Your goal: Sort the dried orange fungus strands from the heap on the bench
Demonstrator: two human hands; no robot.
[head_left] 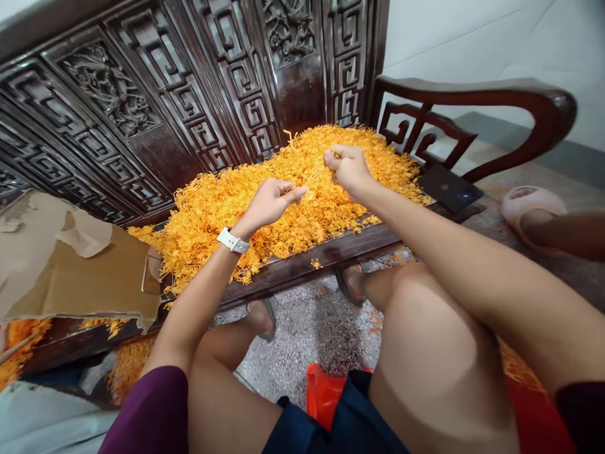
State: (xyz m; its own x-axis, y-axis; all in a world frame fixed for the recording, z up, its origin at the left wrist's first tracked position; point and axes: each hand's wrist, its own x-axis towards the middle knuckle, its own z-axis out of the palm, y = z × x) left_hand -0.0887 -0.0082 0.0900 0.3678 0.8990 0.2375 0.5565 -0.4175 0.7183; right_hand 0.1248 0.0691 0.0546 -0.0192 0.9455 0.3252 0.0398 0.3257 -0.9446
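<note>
While the orange stringy bits (302, 228) sit piled on the surface (350, 244), my right hand (348, 169) hovers above, pinching one, apart from my left hand (276, 202), and I can't tell if that's gripping anything.

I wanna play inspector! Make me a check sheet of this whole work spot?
Surface: dark wooden bench seat, mostly covered.
Job's things: a heap of orange-yellow stringy pieces.
Clutter: torn cardboard at left; dark phone-like device at right.
Hands: left hand and right hand pinched over the heap; what they hold is too fine to tell.
Cables: nothing seen.
Surroundings: carved bench back, speckled floor, another person's pink slipper.
</note>
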